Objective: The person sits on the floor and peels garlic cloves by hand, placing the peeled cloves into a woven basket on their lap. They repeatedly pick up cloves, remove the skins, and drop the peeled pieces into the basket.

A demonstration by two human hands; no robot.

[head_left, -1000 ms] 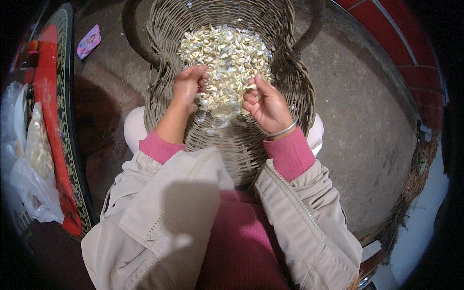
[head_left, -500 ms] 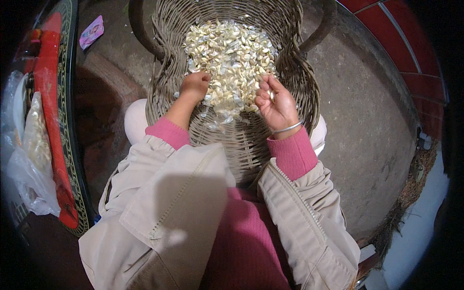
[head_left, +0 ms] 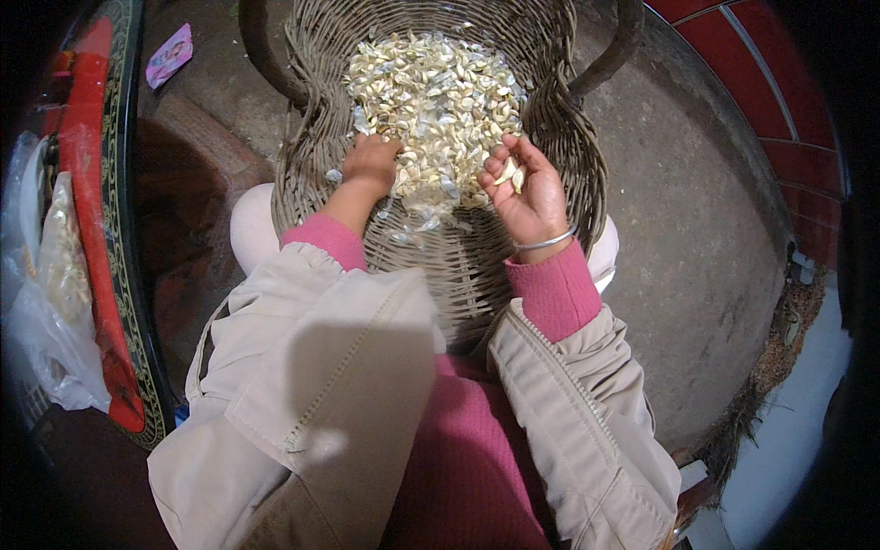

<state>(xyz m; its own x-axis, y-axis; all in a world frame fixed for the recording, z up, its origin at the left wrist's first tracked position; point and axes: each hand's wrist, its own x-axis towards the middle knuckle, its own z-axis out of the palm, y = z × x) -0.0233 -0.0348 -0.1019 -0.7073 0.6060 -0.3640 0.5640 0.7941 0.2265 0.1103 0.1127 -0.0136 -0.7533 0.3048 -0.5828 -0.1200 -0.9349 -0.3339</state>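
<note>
Now, your left hand (head_left: 371,163): curled shut, knuckles up, buried in the pale husks (head_left: 435,101), frame centre.
Your right hand (head_left: 524,188): palm up, half open, cupping a few pale pieces (head_left: 509,172).
Wicker basket (head_left: 568,156): upper centre, under both.

Bare grey concrete floor (head_left: 697,238), sunlit, stained darker at left. Red tiled strip (head_left: 779,101) along the upper right; dry straw (head_left: 779,357) heaped by a white edge. At left, red-and-black patterned board (head_left: 101,275), clear plastic bags (head_left: 46,312), a small pink wrapper (head_left: 170,55).

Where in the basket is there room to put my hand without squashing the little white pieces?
The bare weave at the wicker basket near end, between the two wrists. The pile of pale pieces fills the far half, where the left hand and right hand crowd its near edge.
</note>
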